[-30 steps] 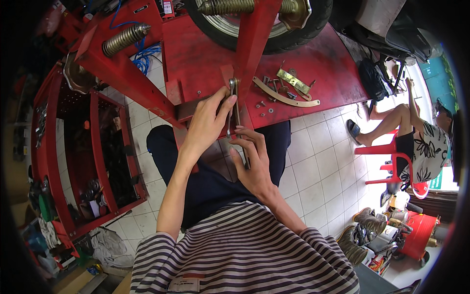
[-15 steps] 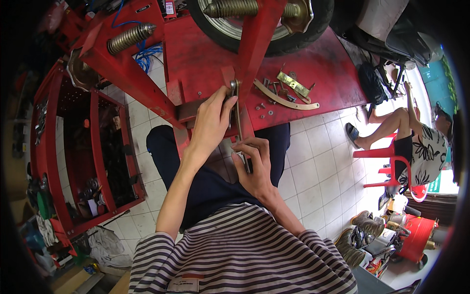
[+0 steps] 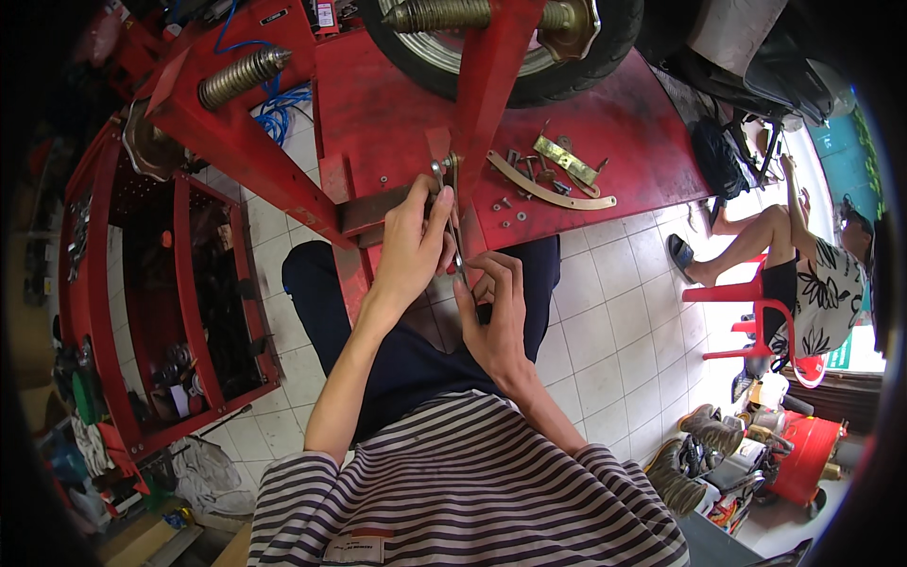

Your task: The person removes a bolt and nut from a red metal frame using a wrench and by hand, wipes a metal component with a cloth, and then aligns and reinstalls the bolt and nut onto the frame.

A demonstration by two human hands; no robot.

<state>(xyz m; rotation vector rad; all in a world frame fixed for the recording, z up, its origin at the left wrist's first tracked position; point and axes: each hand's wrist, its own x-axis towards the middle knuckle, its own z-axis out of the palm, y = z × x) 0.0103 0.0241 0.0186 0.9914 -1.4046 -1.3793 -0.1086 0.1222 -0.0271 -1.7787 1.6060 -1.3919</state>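
My left hand [image 3: 411,250] is closed on a slim steel wrench [image 3: 452,228], whose ringed head is beside a bolt [image 3: 451,161] at the foot of an upright red steel post [image 3: 480,85]. My right hand [image 3: 496,312] has its curled fingers on the wrench's lower end. To the right, on the red platform [image 3: 614,123], lie a curved metal bar [image 3: 524,178], a brass-coloured bracket [image 3: 565,161] and several loose bolts and washers [image 3: 510,213]. A second slanted red arm [image 3: 241,156] with a threaded screw [image 3: 236,77] rises at left.
A wheel [image 3: 595,71] is mounted at the top. A red tool cart [image 3: 203,312] is at left, blue hose [image 3: 274,118] behind it. At right a person [image 3: 817,283] is near a red plastic chair [image 3: 732,295], with boots [image 3: 680,477] and a red drum [image 3: 808,458] below.
The wrench head has shifted slightly left. My left hand has moved a little down and right, and my right hand's fingers have risen closer to it along the wrench.
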